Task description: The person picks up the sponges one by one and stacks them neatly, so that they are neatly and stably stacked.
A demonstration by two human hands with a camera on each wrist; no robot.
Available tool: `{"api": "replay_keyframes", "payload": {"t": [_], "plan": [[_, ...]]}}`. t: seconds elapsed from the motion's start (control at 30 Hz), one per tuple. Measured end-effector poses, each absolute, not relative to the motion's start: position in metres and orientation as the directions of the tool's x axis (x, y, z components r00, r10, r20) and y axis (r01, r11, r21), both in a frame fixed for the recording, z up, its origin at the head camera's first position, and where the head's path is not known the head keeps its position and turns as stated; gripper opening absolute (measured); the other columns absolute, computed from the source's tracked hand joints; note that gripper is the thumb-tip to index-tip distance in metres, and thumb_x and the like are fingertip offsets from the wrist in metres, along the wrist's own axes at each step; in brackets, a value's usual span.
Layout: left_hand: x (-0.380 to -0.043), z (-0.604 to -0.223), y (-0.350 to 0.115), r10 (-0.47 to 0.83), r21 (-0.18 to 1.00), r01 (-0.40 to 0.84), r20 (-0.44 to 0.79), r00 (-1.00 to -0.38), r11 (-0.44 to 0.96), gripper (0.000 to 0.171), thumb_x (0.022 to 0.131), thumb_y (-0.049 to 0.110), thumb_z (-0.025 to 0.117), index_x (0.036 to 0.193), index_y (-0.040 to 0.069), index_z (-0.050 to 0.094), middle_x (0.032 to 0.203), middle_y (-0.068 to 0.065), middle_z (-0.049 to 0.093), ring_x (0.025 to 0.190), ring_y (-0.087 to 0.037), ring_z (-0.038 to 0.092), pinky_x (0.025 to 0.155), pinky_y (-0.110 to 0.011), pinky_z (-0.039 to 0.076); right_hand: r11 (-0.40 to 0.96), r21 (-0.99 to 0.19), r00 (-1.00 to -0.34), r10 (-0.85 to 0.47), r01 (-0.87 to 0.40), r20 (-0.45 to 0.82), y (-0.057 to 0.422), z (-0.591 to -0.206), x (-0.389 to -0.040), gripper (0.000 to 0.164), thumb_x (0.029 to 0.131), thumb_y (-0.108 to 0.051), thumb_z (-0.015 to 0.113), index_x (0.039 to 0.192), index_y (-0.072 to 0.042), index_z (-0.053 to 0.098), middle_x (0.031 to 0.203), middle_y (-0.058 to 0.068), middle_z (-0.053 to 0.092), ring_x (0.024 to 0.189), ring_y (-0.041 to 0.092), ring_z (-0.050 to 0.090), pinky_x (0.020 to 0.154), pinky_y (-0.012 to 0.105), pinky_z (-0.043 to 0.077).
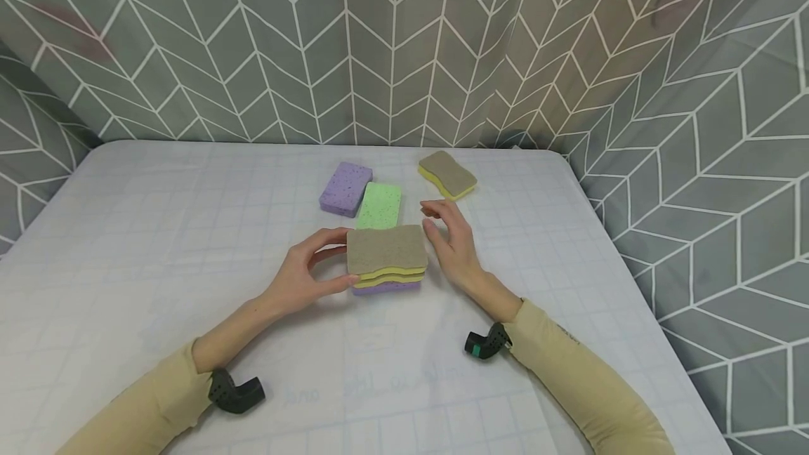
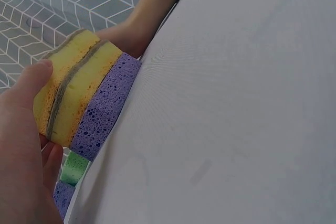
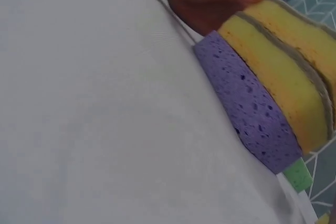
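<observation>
A stack stands mid-table: a purple sponge (image 1: 387,288) at the bottom and two yellow sponges (image 2: 97,85) with grey-brown scouring tops above it. My left hand (image 1: 305,274) holds the stack's left end, thumb on the near edge of the yellow layers and fingers round the far side. Close to the right end is my right hand (image 1: 454,244), its fingers loosely bent and holding nothing; whether it touches the stack I cannot tell. Just behind the stack lies a green sponge (image 1: 380,203), its near end hidden.
Another purple sponge (image 1: 345,189) lies at the back left, against or very near the green one. Farther right, near the table's back edge, rests a yellow sponge (image 1: 447,174) with its scouring side up. A patterned curtain (image 1: 379,48) hangs behind the white-covered table (image 1: 158,230).
</observation>
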State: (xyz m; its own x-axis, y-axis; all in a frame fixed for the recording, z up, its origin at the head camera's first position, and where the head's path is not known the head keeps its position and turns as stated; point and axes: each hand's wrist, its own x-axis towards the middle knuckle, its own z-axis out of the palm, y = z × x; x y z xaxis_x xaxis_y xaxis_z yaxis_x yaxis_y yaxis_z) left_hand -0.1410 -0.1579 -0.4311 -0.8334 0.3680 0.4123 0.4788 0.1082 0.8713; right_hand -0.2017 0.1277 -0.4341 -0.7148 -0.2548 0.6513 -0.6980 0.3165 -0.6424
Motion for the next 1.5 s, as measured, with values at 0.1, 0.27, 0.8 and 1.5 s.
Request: {"api": "replay_keyframes", "payload": {"t": [0.1,0.27,0.8,1.5], "plan": [[-0.141,-0.431,-0.158,0.369,0.872,0.477,0.409,-0.835,0.113,0.069,0.076,-0.002,0.084,0.138,0.006,0.055,0.129,-0.010,0.061,0.123,-0.015,0.056,0.105,-0.041,0.051,0.376,-0.667,-0.757,-0.181,-0.643,0.628,0.131,-0.435,-0.209,0.031,0.096,-0.003,0.060,0.127,0.001,0.061,0.115,0.017,0.063,0.108,0.031,0.059,0.097,0.041,0.049],[-0.142,-0.432,-0.159,0.373,0.875,0.468,0.396,-0.839,0.123,0.070,0.076,-0.001,0.084,0.139,0.009,0.054,0.131,-0.007,0.060,0.124,-0.015,0.055,0.106,-0.040,0.051,0.440,-0.690,-0.793,-0.095,-0.575,0.601,0.141,-0.435,-0.222,0.033,0.094,-0.009,0.063,0.126,0.002,0.060,0.117,0.016,0.061,0.111,0.030,0.056,0.100,0.040,0.047],[-0.141,-0.432,-0.158,0.368,0.866,0.487,0.418,-0.831,0.114,0.071,0.075,-0.005,0.083,0.138,0.006,0.055,0.129,-0.010,0.061,0.123,-0.014,0.056,0.106,-0.040,0.051,0.601,-0.732,-0.892,0.067,-0.321,0.446,0.172,-0.432,-0.261,0.053,0.088,-0.015,0.069,0.135,0.002,0.053,0.134,0.016,0.050,0.129,0.030,0.047,0.112,0.043,0.039],[-0.142,-0.431,-0.158,0.369,0.872,0.476,0.408,-0.835,0.115,0.070,0.075,-0.003,0.084,0.138,0.009,0.055,0.128,-0.008,0.062,0.123,-0.016,0.056,0.106,-0.037,0.051,0.678,-0.725,-0.971,0.071,-0.122,0.230,0.174,-0.432,-0.269,0.075,0.089,-0.038,0.070,0.144,0.003,0.042,0.140,0.019,0.039,0.133,0.032,0.039,0.116,0.043,0.034]]}}
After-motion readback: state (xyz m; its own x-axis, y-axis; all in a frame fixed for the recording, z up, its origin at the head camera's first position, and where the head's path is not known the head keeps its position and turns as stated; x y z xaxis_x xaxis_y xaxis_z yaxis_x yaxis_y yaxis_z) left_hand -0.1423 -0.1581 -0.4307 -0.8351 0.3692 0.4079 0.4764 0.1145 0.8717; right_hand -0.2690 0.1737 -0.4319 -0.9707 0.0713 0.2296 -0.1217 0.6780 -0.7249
